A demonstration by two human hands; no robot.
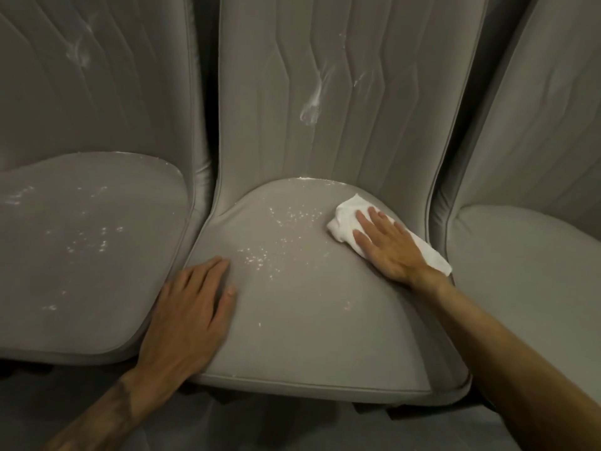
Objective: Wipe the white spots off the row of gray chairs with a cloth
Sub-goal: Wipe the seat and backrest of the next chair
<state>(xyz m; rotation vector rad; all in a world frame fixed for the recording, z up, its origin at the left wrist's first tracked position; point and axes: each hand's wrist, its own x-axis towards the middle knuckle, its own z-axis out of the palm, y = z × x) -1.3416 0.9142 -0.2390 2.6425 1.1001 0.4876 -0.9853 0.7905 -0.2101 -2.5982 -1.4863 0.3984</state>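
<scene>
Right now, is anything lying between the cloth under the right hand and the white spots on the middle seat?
Nothing visible. The right hand presses the cloth flat on the middle seat, and only bare seat separates it from the white spots. The left hand rests beyond them, at the seat's left edge.

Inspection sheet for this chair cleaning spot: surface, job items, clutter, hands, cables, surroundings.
Surface: middle seat, gray, with white specks across its centre and along the back edge.
Job's things: white cloth lies on the middle seat's right rear; white smear on the middle backrest; left seat speckled, with its backrest smeared; right chair shows no spots.
Clutter: nothing seen.
Hands: right hand presses flat on the cloth; left hand rests flat on the middle seat's left front edge.
Cables: nothing seen.
Surroundings: dark floor below the chairs.
</scene>
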